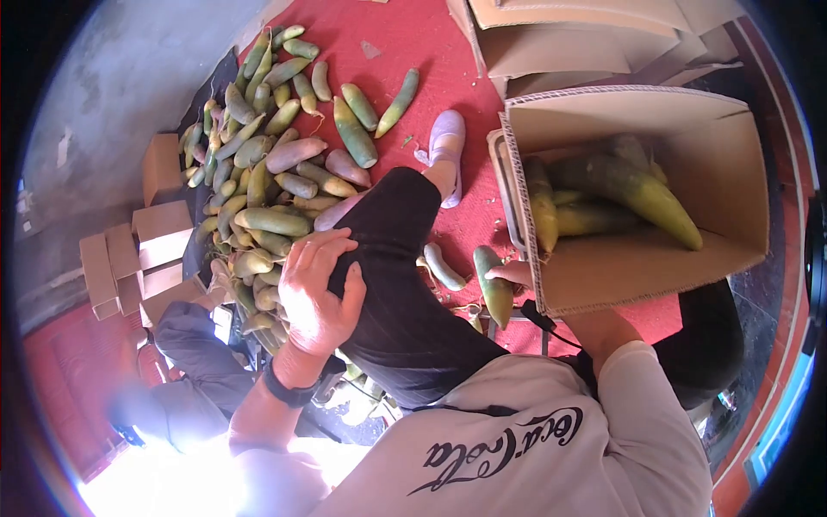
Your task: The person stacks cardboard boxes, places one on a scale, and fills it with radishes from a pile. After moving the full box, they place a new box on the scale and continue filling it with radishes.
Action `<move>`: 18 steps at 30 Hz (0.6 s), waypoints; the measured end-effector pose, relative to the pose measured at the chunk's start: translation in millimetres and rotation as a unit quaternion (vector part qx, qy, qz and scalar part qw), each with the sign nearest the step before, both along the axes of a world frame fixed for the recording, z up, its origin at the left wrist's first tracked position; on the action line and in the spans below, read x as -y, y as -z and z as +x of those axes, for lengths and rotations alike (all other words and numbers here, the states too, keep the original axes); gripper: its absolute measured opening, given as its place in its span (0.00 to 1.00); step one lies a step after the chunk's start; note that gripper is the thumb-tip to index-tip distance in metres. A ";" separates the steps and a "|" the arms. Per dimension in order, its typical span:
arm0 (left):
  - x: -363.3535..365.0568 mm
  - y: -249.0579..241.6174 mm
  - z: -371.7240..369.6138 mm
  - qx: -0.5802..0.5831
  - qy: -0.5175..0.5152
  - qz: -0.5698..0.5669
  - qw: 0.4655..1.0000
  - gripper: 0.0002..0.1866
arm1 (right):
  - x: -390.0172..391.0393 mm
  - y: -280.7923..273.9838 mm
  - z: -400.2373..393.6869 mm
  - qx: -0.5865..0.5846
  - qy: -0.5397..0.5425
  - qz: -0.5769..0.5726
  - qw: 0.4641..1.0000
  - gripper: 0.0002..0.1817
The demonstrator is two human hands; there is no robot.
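Observation:
My left hand (320,289) lies on my dark-trousered left leg, thumb apart from the fingers, holding nothing. Beside it spreads a large heap of green radishes (274,221), some of them purplish. My right hand (515,274) reaches out past the near left edge of an open cardboard box (646,289) and is partly hidden by it. Its visible fingers close on a green radish (494,297) that hangs beside the box. Several large green radishes (633,185) lie inside the box. A smaller radish (444,267) is on the red floor covering between my legs.
More cardboard (586,43) is stacked behind the box. Small cartons (164,233) stand along the wall at left. Another person's dark-clothed leg (202,345) shows at lower left. Several loose radishes (398,103) lie on the red floor covering (465,60) near my shoe (446,142).

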State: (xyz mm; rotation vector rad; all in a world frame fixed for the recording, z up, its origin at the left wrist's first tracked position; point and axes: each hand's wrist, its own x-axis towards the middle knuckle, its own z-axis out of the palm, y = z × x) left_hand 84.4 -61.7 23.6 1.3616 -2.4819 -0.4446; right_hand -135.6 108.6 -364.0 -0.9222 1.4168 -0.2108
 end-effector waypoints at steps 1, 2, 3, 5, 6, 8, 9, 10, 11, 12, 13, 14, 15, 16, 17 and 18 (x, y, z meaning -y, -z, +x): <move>-0.6 -0.3 0.2 -0.003 0.006 -0.008 1.000 0.10 | -0.8 -9.9 -5.8 0.025 -0.004 0.024 0.999 0.31; -1.1 0.5 0.9 -0.011 0.010 -0.011 1.000 0.10 | -0.3 -23.9 -11.8 0.049 -0.008 0.047 0.998 0.31; -1.5 2.1 1.7 -0.010 0.014 -0.033 0.999 0.10 | 1.1 -40.2 -18.2 0.073 -0.013 0.070 0.995 0.31; -4.0 3.5 2.5 -0.013 0.016 -0.059 0.998 0.09 | 5.2 -76.5 -28.5 0.122 -0.025 0.114 0.986 0.31; -5.1 4.1 2.7 -0.019 0.018 -0.064 0.998 0.09 | 9.7 -109.0 -32.8 0.116 -0.023 0.110 0.987 0.31; -6.8 5.3 2.1 -0.025 0.024 -0.082 0.996 0.09 | 18.1 -178.0 -38.4 0.041 -0.154 0.097 0.982 0.31; -8.3 5.3 1.1 -0.023 0.022 -0.085 0.996 0.09 | 18.7 -183.2 -40.7 -0.015 -0.246 0.032 0.969 0.30; -9.4 5.4 0.2 -0.028 0.023 -0.089 0.995 0.09 | 14.3 -190.2 -47.1 -0.021 -0.244 0.030 0.969 0.30; -10.6 5.8 -0.6 -0.026 0.022 -0.097 0.995 0.09 | 7.5 -198.8 -56.4 -0.032 -0.273 -0.062 0.960 0.30; -11.9 6.1 -1.8 -0.023 0.021 -0.104 0.994 0.09 | 1.3 -207.8 -64.1 -0.043 -0.300 -0.152 0.941 0.29; -13.3 6.3 -3.1 -0.028 0.021 -0.107 0.994 0.09 | 2.4 -238.0 -68.8 -0.068 -0.292 -0.158 0.941 0.30; -14.3 6.3 -4.1 -0.024 0.018 -0.109 0.994 0.09 | 0.0 -265.3 -75.7 -0.073 -0.294 -0.159 0.940 0.30; -15.0 6.2 -4.6 -0.020 0.015 -0.111 0.994 0.09 | -3.5 -291.0 -82.9 -0.077 -0.262 -0.184 0.944 0.30; -15.4 6.4 -5.0 -0.023 0.012 -0.114 0.993 0.09 | -6.7 -316.2 -90.3 -0.080 -0.232 -0.209 0.947 0.31; -15.8 6.6 -5.1 -0.019 0.012 -0.118 0.993 0.09 | -11.4 -340.6 -97.1 -0.083 -0.220 -0.256 0.938 0.31; -16.5 6.8 -4.9 -0.015 0.013 -0.121 0.992 0.09 | -15.2 -365.5 -102.6 -0.085 -0.207 -0.302 0.926 0.32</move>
